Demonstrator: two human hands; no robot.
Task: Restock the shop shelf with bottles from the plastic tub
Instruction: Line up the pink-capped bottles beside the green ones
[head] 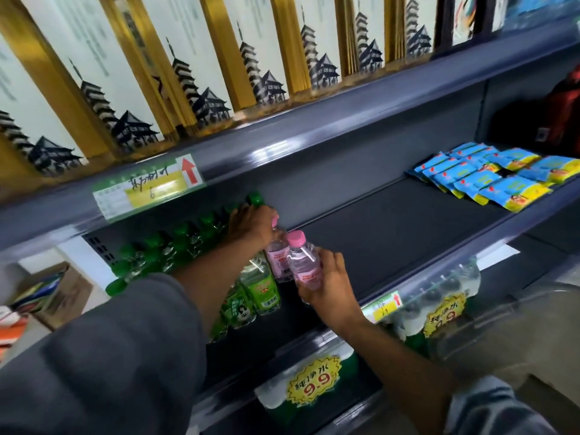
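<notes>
Grey sleeves [119, 356] both arms — L pushed up, forearms bare.

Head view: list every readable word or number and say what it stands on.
"纯净水 9.9": yellow starburst tag on the bottom-shelf water pack.
"纯净水 9.9": second starburst tag, on the pack further right.
"6", handwritten: upper shelf-edge price label; the rest is illegible.
Pink bottle and green bottle labels: too blurred.

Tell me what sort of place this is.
Most likely a small shop or convenience store: grey shelving carries a price tag, rows of green-capped bottles, blue snack packets, and yellow 9.9 promo stickers on bottled-water packs.
</notes>
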